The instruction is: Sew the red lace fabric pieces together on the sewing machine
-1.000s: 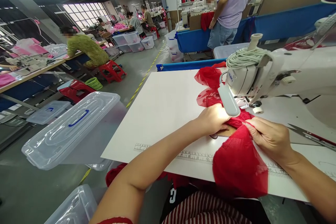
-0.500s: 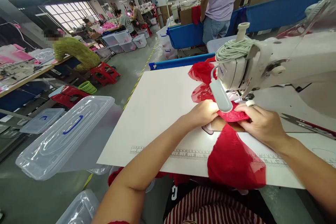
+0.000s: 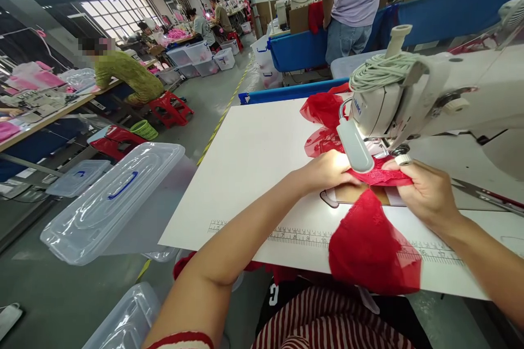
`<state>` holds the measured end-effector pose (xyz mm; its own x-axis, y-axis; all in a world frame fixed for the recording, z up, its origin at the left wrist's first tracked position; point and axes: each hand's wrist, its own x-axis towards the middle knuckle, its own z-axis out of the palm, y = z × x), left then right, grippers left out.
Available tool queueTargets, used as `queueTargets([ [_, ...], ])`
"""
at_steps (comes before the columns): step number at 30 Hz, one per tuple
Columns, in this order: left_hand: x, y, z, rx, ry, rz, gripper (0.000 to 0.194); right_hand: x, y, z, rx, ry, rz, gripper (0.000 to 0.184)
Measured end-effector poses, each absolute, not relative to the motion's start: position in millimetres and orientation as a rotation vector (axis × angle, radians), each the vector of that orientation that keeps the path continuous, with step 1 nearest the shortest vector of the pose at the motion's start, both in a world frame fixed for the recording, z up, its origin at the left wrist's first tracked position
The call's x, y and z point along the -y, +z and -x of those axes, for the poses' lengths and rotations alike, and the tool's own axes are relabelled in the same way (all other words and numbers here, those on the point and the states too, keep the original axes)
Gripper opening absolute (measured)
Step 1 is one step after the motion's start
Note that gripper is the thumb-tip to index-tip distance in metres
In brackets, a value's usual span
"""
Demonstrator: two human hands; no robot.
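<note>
Red lace fabric [image 3: 370, 240] hangs over the near edge of the white sewing table [image 3: 254, 163] and runs up under the head of the white sewing machine [image 3: 413, 98]. My left hand [image 3: 327, 170] presses flat on the fabric just left of the needle area, lit by the machine lamp. My right hand [image 3: 426, 193] pinches the fabric's edge on the right side of the presser foot. More red fabric [image 3: 321, 114] is bunched behind the machine head.
Scissors [image 3: 483, 196] lie on the table to the right. A clear plastic bin lid with a blue handle [image 3: 112, 199] stands left of the table. A person in a pale shirt [image 3: 356, 5] stands behind; other workers sit at tables far left.
My right hand has slid forward from the hanging fabric to the machine foot and now pinches the fabric there. The left hand stays by the needle.
</note>
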<state>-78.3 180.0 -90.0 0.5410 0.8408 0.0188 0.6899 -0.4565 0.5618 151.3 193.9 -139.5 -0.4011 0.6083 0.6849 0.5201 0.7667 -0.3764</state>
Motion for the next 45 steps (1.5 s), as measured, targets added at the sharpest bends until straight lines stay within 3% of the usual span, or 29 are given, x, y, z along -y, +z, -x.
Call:
queueTargets([
  [4,-170.2,-92.9,77.7,-1.354,0.367,-2.346,0.036,-194.0,-139.6,-150.5,2.085,0.144,0.775,0.024],
  [10,-151.0,-107.0,68.6,-1.489,0.402,-2.564,0.020,-187.3,-135.3,-152.3,2.163,0.203,0.713,0.032],
  [13,-141.3,-116.7,66.4,-1.507,0.380,-2.696,0.022,-185.4,-136.6,-152.5,2.314,0.252,0.604,0.032],
  [19,-132.3,-127.4,65.6,-1.525,0.369,-2.847,0.029,-187.8,-154.4,-145.7,2.348,-0.026,0.584,0.046],
  [28,-119.6,-104.1,63.1,-1.484,0.279,-2.604,0.031,-193.4,-146.0,-147.8,2.415,-0.113,0.471,0.028],
  [35,-116.3,-113.7,74.8,-1.447,0.245,-2.830,0.041,-188.5,-157.2,-145.4,2.385,0.097,0.655,0.028],
  [45,-112.9,-113.6,76.3,-1.479,0.302,-3.057,0.035,-184.0,-163.2,-143.0,2.387,-0.047,0.756,0.026],
])
